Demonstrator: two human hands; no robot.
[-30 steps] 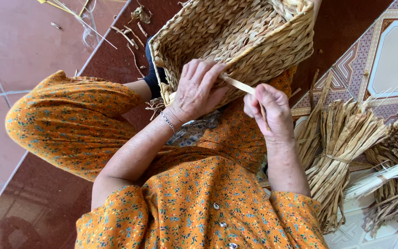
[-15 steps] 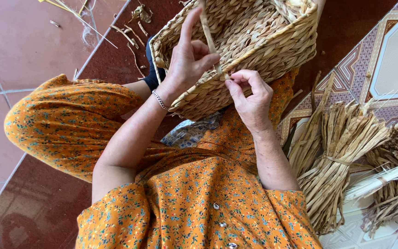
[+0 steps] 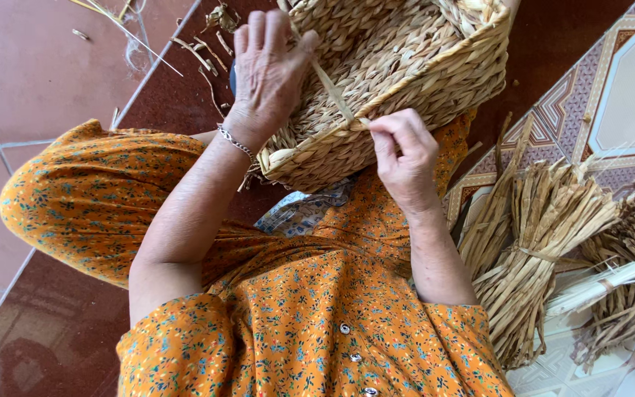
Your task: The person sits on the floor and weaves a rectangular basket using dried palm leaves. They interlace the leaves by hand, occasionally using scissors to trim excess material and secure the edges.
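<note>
A flat, pale reed strip (image 3: 330, 86) runs across the rim of a woven straw basket (image 3: 413, 55), its long axis slanting from about 11 o'clock, where it passes under the thumb of the left hand (image 3: 267, 66), down to about 5 o'clock, where the right hand (image 3: 404, 151) pinches its lower end at the basket's near edge. The right hand's thumb and forefinger are closed together on the strip's tip just at the rim; the left hand lies spread and flat against the basket's near corner, fingers apart, thumb pressed over the strip's upper stretch, bracing the basket rather than gripping it. The strip lies between the two hands, at about 10 o'clock from the right hand and at 4 o'clock from the left, with the right hand holding the free end. The basket rests tilted on the lap of the person, who wears an orange flowered dress (image 3: 310, 323), and takes up the upper centre of the view. A thin silver bracelet (image 3: 235, 143) circles the left wrist. At 3 o'clock from the lap, bundles of dried reeds (image 3: 531, 235) lie tied on a patterned floor tile (image 3: 619, 95), well apart from the basket. At 11 o'clock, loose reed scraps (image 3: 200, 44) are scattered over the red floor tiles (image 3: 31, 81). Nothing stands between the hands and the strip.
</note>
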